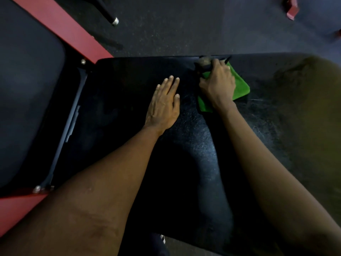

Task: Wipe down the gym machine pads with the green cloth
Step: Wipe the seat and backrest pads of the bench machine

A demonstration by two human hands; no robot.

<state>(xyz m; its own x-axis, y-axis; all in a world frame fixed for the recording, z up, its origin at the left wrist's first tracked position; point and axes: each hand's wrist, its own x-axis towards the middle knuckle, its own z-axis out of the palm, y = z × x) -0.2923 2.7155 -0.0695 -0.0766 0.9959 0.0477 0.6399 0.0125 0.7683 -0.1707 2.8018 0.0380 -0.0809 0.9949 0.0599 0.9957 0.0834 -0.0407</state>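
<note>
Right hand on green cloth at the pad's far edge, left hand bracing

Left to right on my feed: red frame (pixel 70 32) and a second dark pad (pixel 27 89) sit off to the left, then the black pad (pixel 184 154) being wiped. Left hand (pixel 164 104) lies flat on it, fingers straight and together, holding nothing. Just right of it, right hand (pixel 217 84) sits on the green cloth (pixel 239 87), fingers curled over it, pressing it down near the far edge beside a torn spot (pixel 203 60). The cloth shows on the hand's right and near sides; its long axis looks near-left to far-right. Right hand owns the wipe. Most bare pad lies nearer me and to the right, so I reckon the next stroke pulls back; mind the tear
</note>
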